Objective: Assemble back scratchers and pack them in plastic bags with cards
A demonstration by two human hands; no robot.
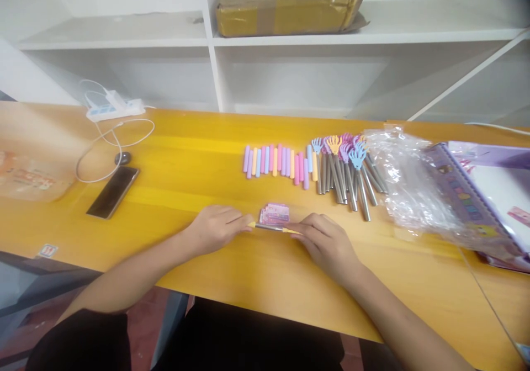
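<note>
Between my two hands lies a back scratcher (270, 227) with a metal rod and yellow ends, held level above the table. My left hand (219, 228) is closed on its left end, where a bit of yellow grip shows. At the other end, the fingers of my right hand (325, 244) pinch the yellow head, which they mostly cover. Just behind the rod sits a small stack of pink printed cards (275, 213). Farther back is a row of pastel grip tubes (275, 161) in pink, purple, blue and yellow. Beside it lies a pile of hand-shaped back scratcher heads on metal rods (348, 167).
Clear plastic bags (409, 178) lie right of the pile, against a purple printed box (467, 194). On the left are a phone (113, 192), a small dark round object (123, 158), a power strip (116, 107) with white cables and a plastic bag (33, 178). A cardboard box (290, 6) sits on the shelf.
</note>
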